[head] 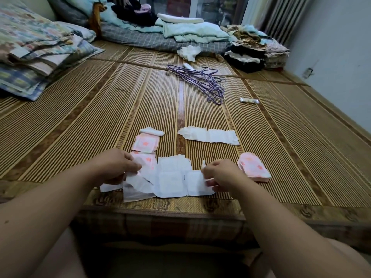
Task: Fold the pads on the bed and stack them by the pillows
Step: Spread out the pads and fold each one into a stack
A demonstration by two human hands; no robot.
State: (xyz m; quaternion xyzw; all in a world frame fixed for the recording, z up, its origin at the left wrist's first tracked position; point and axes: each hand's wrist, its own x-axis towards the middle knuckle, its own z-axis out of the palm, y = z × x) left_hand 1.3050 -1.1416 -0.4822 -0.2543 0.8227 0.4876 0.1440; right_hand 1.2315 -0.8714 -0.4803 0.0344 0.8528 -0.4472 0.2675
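**Item: unfolded white pad, held at both ends**

- Landmark: long unfolded white paper-like pad (172, 181), lying flat at the near edge of the woven bamboo bed mat (100, 117)
- Left hand (118, 167): grip closed, pinching the pad's left end, wrapper loose beneath
- Right hand (222, 175): grip closed on the pad's right end flap
- Beyond the landmark: a second white pad strip (208, 135), unfolded
- Left-beyond: pink-printed square wrapper (145, 144); right of it: folded pink-printed pad (254, 167)
- Far left-beyond: stacked floral pillows (40, 49), no stack beside them yet
- Judged method: bring the ends inward along the visible creases, thirds aligned, edges square, press flat before lifting; loose wrapper may snag
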